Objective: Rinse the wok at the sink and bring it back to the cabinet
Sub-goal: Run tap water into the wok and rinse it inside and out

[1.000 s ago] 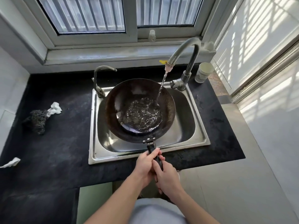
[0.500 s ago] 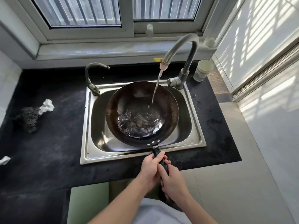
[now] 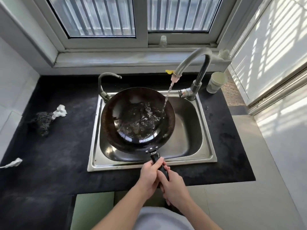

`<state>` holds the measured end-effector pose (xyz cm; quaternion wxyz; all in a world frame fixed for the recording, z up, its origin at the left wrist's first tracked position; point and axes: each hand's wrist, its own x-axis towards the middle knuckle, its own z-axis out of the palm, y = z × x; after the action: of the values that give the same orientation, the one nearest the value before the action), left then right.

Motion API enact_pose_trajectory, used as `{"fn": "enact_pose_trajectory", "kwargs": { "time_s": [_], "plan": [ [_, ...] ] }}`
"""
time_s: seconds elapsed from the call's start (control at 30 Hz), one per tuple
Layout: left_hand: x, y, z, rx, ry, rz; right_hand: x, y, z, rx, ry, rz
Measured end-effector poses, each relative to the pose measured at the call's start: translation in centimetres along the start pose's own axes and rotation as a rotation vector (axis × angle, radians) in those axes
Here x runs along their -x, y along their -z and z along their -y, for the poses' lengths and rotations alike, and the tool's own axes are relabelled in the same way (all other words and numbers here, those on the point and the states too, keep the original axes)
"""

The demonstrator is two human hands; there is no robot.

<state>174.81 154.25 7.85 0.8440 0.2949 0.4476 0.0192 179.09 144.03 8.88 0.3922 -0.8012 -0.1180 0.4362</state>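
Observation:
A dark round wok [image 3: 114,130] hangs over the left part of the steel sink [image 3: 206,156], with water swirling in its bottom. The tall curved faucet [image 3: 197,63] runs a thin stream onto the wok's right inner wall. The wok's black handle [image 3: 156,158] points toward me over the sink's front rim. My left hand [image 3: 149,175] is closed around the handle in front. My right hand [image 3: 174,185] grips the handle just behind it, so most of the handle is hidden.
A second, smaller tap [image 3: 106,83] stands at the sink's back left corner. A dark scouring pad with a white rag [image 3: 46,118] lies on the black counter [image 3: 49,155] to the left. A pale cup [image 3: 216,82] stands right of the faucet. White tiled floor lies to the right.
The wok has shifted left in the sink and tilted, so the stream now lands on its right wall and the water sloshes. Both hands keep their grip on the handle.

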Motion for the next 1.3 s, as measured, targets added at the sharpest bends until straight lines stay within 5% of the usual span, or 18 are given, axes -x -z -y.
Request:
{"fn": "enact_pose_trajectory", "kwargs": {
  "time_s": [0.5,0.87,1.3],
  "plan": [
    [-1.6,-1.1,1.1,-0.001,0.023,-0.015,-0.4,1.0,-1.0,0.010,-0.041,-0.033],
    [-1.5,-0.1,-0.7,-0.008,-0.059,-0.114,-1.5,0.6,1.1,-0.040,0.005,0.091],
    [-1.6,-0.7,2.1,-0.004,0.067,-0.073,0.4,0.9,-1.2,0.068,-0.050,-0.007]
  ]
}}
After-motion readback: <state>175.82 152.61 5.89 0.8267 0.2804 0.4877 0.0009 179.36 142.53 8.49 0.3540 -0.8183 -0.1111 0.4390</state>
